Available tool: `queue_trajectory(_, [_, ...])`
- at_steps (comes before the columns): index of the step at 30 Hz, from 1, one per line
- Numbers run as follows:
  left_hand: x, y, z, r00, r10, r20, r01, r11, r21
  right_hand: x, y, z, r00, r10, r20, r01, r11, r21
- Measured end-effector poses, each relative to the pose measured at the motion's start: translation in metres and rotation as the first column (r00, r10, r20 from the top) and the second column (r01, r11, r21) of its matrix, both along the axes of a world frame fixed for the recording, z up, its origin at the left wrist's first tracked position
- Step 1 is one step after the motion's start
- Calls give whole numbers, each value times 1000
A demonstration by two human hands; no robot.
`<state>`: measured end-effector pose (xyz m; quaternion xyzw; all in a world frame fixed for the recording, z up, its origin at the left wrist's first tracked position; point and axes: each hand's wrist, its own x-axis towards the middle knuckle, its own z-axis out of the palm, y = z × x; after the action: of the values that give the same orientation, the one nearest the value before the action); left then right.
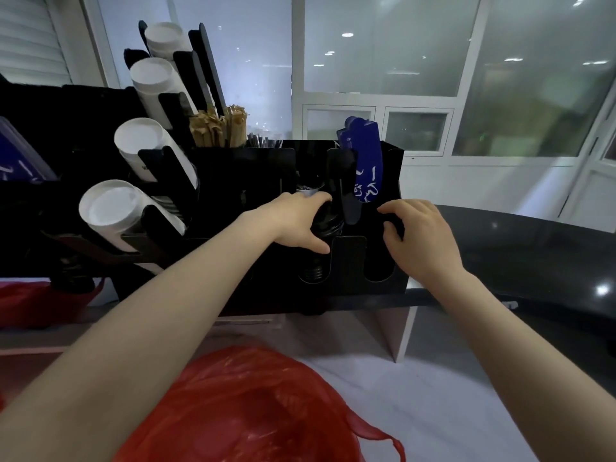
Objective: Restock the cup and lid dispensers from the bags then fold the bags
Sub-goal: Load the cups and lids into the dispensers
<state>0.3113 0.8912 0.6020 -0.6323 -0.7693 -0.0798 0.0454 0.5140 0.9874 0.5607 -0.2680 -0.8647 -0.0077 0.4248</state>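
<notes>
White counter [433, 395], lid dispenser [346, 258] far. Left hand [296, 221] grasps black lids [328, 221]; right hand [416, 235] grips dispenser's edge. Lids probably light, slick; hold stack by rims.

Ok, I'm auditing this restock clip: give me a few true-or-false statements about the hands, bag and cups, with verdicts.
1. The left hand grips black lids in the dispenser. True.
2. The red bag lies folded. False: it lies loose and unfolded on the counter.
3. Four white cup stacks sit at the left. True.
4. The right hand holds a white cup. False: it is at the dispenser's right slot, with no cup.
</notes>
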Motion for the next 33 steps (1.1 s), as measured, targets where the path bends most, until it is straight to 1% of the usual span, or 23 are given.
queue_trajectory(3, [0, -7, 12, 1000, -2, 17, 0, 996, 89, 6, 5, 0, 999, -25, -20, 25, 1000, -11])
queue_trajectory(7, [15, -5, 28, 988, -83, 127, 55, 976, 212, 17, 10, 1, 997, -53, -48, 51, 998, -32])
queue_trajectory(8, [25, 1, 28, 986, -105, 131, 74, 973, 220, 20, 11, 1, 997, -56, -49, 54, 998, -41])
queue_trajectory(10, [46, 18, 21, 988, -122, 92, 100, 972, 212, 26, 13, 3, 996, -66, -54, 62, 996, -64])
queue_trajectory(12, [65, 36, 10, 993, -105, 45, 94, 974, 205, 34, 16, 6, 995, -80, -60, 75, 994, -79])
queue_trajectory(16, [86, 65, -4, 996, -76, 46, 64, 973, 223, 51, 19, 7, 993, -102, -55, 98, 992, -75])
queue_trajectory(19, [89, 75, -5, 997, -78, 12, 74, 977, 199, 60, 22, 5, 994, -103, -42, 99, 992, -72])
queue_trajectory(21, [88, 77, -3, 996, -75, 43, 65, 978, 198, 64, 23, 4, 994, -104, -29, 101, 992, -81])
queue_trajectory(23, [84, 75, -1, 993, -34, 111, 6, 970, 242, 66, 24, 3, 995, -99, -26, 96, 992, -79])
queue_trajectory(25, [79, 73, 0, 991, 26, 134, -62, 961, 268, 66, 24, 3, 996, -87, -29, 85, 994, -75])
queue_trajectory(27, [75, 71, -1, 994, 55, 91, -73, 973, 219, 64, 25, 4, 997, -79, -24, 77, 994, -75])
queue_trajectory(30, [78, 70, -10, 998, 29, -60, -24, 996, 87, 58, 25, 6, 997, -74, -15, 73, 995, -72])
queue_trajectory(33, [83, 70, -16, 983, 19, -182, -19, 1000, 3, 49, 24, 7, 998, -18, 62, 24, 996, -90])
